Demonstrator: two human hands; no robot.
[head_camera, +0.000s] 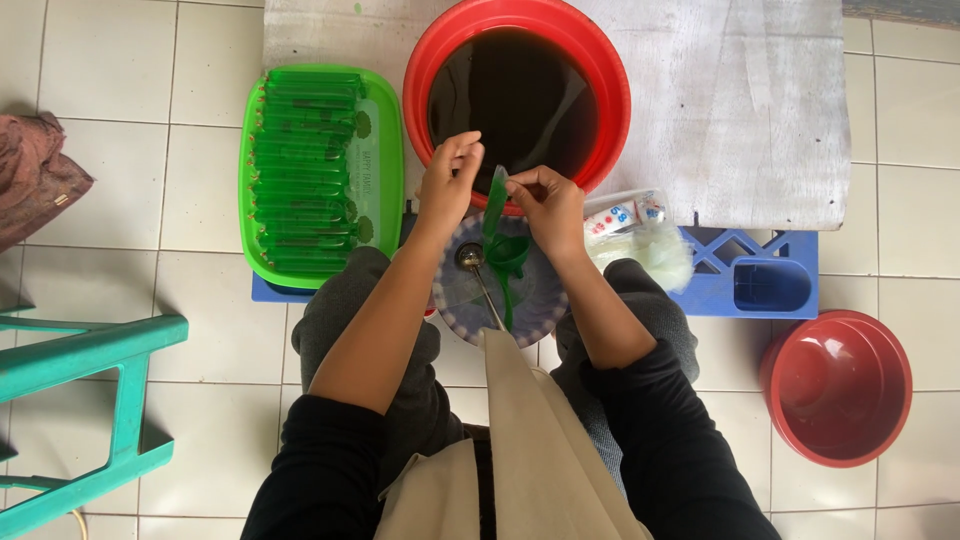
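My left hand (448, 180) and my right hand (548, 203) are raised together over a small round plate (530, 300) on my lap. Between their fingers they pinch a long thin green plastic pouch (495, 205), held upright. A green funnel (508, 255) and a metal ladle (472, 262) rest on the plate just below the pouch. Right behind my hands stands a red basin (610, 70) full of dark liquid. To its left a green tray (385, 170) holds several filled green tubes laid side by side.
The basin sits on a white board (740, 100) over a blue crate (770, 285). A pack of clear plastic bags (640, 235) lies by my right wrist. An empty red bowl (838, 388) is on the tiled floor at right, a teal stool (90, 400) at left.
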